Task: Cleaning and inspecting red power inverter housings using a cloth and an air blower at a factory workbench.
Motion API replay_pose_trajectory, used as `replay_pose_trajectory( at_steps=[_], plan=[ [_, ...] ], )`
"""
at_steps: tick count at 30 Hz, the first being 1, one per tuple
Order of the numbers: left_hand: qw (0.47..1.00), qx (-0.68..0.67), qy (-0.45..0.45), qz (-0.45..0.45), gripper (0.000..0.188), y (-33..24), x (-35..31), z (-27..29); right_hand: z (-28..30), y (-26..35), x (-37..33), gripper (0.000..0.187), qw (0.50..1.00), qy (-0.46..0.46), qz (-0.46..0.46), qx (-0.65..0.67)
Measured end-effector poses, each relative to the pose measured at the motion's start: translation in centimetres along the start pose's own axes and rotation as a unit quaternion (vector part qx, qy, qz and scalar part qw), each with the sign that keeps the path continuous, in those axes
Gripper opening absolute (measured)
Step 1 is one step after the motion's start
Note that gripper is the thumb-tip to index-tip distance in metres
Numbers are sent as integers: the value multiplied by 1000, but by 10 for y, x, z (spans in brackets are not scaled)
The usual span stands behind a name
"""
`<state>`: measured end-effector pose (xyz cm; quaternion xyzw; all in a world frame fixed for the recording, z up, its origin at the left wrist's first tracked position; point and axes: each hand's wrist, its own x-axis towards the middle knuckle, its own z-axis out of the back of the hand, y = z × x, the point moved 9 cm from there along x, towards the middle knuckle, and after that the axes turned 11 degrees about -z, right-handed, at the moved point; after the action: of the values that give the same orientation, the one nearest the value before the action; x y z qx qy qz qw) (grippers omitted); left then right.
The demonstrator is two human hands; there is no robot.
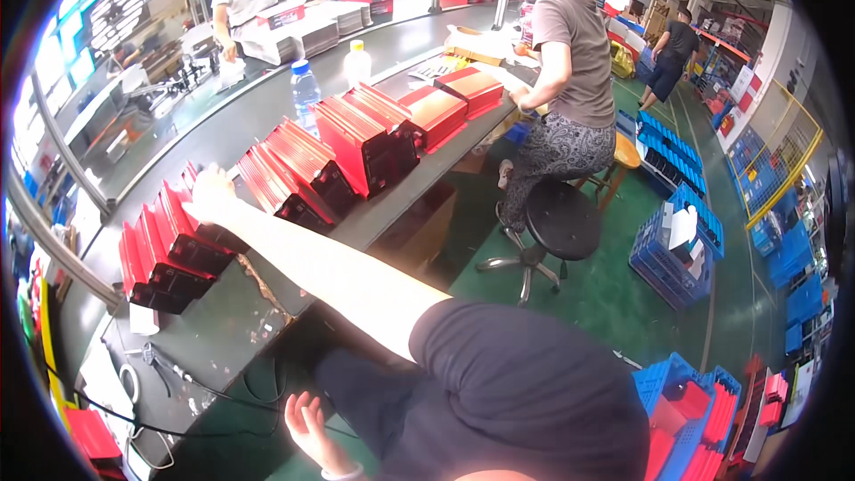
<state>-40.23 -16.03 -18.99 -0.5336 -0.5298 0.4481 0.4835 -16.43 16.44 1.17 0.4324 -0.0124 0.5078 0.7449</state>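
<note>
My right hand (210, 196) reaches across to the left, its fingers closed over the upper edge of a red finned metal case (181, 214) with a black end panel. That case leans in a row with several similar red cases (147, 254) on the dark workbench (227, 325). Just beyond my hand stand more red cases (289, 165), then another tilted group (361, 138). My left hand (309, 428) is low in front of the bench, away from the cases. Its fingers are apart and lightly curled, with nothing in them.
Two bottles (304, 93) stand behind the cases, near red boxes (468, 89). Cables (178, 374) trail over the near left bench. A co-worker (570, 62) works farther along, beside a black stool (563, 218). Blue crates (672, 254) stand on the floor at right.
</note>
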Motion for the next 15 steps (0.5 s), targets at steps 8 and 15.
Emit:
replay_pose_trajectory(
  at_steps=[8,15],
  plan=[
    [1000,-8,-23,1,35,4,0,19,-2,-16,6,20,992,113,-49,15],
    [1000,-6,-20,-2,36,3,-9,15,30,-24,14,37,991,102,-64,52]
  ],
)
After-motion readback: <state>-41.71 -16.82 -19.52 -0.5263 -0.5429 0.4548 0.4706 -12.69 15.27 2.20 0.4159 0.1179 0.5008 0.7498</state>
